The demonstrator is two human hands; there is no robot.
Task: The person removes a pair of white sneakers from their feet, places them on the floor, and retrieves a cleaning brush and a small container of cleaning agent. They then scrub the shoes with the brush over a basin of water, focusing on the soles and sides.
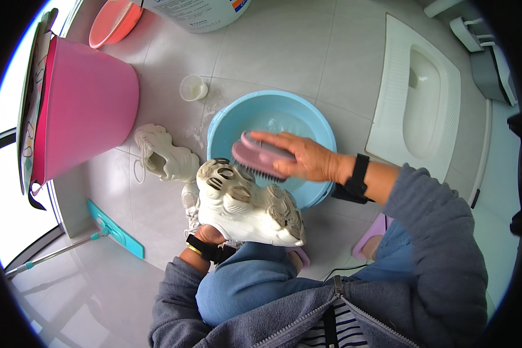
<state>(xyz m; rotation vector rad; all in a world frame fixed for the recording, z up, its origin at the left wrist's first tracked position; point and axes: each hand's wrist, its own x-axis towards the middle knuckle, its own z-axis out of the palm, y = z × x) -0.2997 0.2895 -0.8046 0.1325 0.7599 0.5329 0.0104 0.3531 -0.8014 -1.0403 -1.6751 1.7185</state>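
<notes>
My left hand (210,235) grips a chunky white sneaker (246,206) from underneath, holding it sole-up over my knee; most of the hand is hidden by the shoe. My right hand (307,159) is closed on a mauve scrubbing brush (260,158) with dark bristles, which meets the sneaker's sole near the toe end. Right behind them sits a light blue basin (226,124) holding soapy water. A second white sneaker (165,155) lies on the tiled floor to the left of the basin.
A big pink tub (90,104) stands at the left, a coral basin (113,23) and a large white container (200,14) at the back. A small clear cup (192,88) sits near the basin. A teal flat mop (113,229) lies lower left; a white squat toilet (417,95) is at the right.
</notes>
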